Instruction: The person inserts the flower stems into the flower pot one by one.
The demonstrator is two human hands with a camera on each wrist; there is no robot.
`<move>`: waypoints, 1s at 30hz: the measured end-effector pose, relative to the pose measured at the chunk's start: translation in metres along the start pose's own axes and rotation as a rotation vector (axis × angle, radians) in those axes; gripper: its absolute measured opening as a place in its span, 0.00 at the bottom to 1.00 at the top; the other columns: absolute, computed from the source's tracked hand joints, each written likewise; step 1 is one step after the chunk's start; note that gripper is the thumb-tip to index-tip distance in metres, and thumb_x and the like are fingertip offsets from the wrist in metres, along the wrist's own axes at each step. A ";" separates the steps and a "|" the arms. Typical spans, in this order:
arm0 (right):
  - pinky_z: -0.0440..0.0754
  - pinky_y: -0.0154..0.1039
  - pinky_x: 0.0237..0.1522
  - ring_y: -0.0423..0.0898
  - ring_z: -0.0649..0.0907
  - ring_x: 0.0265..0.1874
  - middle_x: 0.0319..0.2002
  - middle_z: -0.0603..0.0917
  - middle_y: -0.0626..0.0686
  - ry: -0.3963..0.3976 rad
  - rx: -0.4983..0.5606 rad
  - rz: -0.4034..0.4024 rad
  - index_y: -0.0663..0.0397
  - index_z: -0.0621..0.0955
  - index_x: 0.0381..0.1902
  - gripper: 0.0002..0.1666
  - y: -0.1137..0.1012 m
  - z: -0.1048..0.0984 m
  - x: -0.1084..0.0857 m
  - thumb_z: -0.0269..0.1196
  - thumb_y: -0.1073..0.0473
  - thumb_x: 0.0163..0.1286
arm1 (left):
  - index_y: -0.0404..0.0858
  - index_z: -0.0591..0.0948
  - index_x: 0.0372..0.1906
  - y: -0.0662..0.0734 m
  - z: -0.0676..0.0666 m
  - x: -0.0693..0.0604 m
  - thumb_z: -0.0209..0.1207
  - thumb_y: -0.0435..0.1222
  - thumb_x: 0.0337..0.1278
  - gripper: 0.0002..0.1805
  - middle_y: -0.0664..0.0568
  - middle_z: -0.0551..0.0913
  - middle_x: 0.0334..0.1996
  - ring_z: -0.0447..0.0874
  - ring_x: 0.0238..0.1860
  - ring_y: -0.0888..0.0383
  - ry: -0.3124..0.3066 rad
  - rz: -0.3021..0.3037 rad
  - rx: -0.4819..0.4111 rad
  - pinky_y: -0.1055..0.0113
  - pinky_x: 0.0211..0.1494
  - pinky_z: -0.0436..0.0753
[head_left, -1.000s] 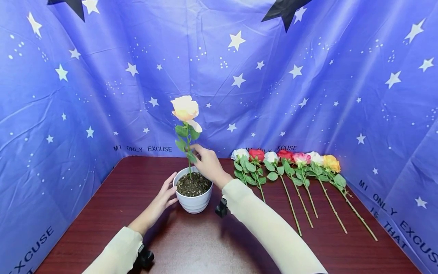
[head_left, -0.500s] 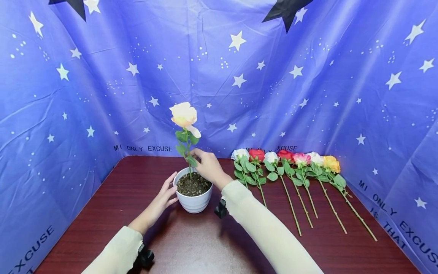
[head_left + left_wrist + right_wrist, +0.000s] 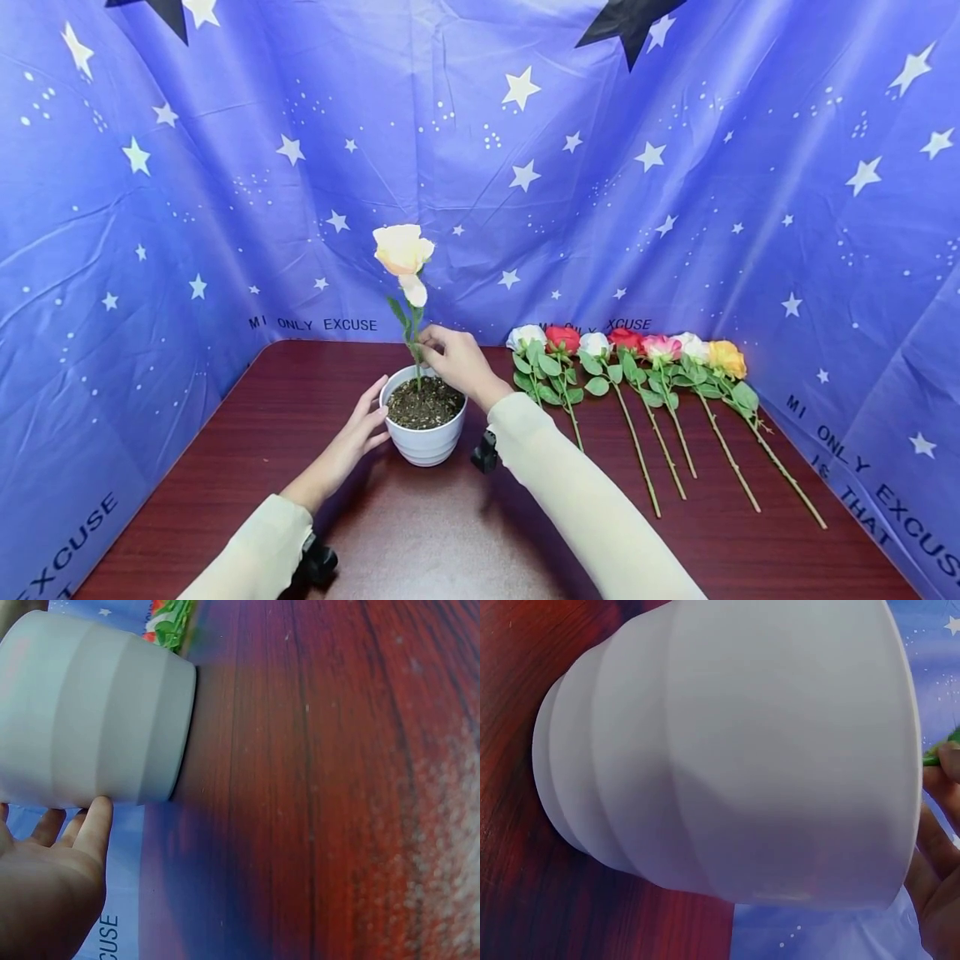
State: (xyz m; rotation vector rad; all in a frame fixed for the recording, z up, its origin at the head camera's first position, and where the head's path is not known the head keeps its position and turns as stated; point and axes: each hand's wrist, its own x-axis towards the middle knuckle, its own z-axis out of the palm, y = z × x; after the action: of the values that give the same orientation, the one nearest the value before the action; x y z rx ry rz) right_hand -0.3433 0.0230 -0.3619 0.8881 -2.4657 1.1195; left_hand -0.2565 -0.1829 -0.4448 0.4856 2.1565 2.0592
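A pale peach rose [image 3: 403, 249] stands upright in a white ribbed flowerpot [image 3: 426, 446], its stem in the dark soil [image 3: 425, 406]. My right hand [image 3: 459, 361] pinches the green stem just above the pot's rim. In the right wrist view the pot [image 3: 780, 750] fills most of the picture, with the right hand's fingers [image 3: 939, 847] at the far edge. My left hand [image 3: 352, 443] rests against the left side of the pot with its fingers extended. The left wrist view shows those fingertips [image 3: 99, 814] touching the pot wall [image 3: 112, 712].
Several roses lie in a row on the dark red wooden table [image 3: 247, 467], right of the pot: white [image 3: 527, 337], red [image 3: 562, 339], pink [image 3: 662, 347] and yellow [image 3: 727, 359] ones, stems toward the front. A blue star-patterned cloth [image 3: 450, 150] hangs behind and at both sides.
The rose has gone down a little, then turned about its stem, so its leaves and loose petal face another way. The left hand and pot stay put.
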 end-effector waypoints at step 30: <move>0.81 0.35 0.41 0.40 0.84 0.33 0.35 0.89 0.46 -0.034 -0.158 -0.019 0.52 0.87 0.41 0.08 -0.008 0.003 -0.002 0.65 0.56 0.71 | 0.46 0.43 0.81 -0.001 0.000 0.001 0.40 0.43 0.79 0.34 0.37 0.47 0.75 0.50 0.73 0.41 -0.006 0.005 -0.002 0.41 0.72 0.62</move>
State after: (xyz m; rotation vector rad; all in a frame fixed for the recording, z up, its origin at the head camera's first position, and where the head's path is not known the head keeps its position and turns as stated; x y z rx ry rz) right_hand -0.3368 0.0178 -0.3601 0.8879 -2.5259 0.8950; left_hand -0.2577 -0.1830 -0.4453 0.4971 2.1515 2.0595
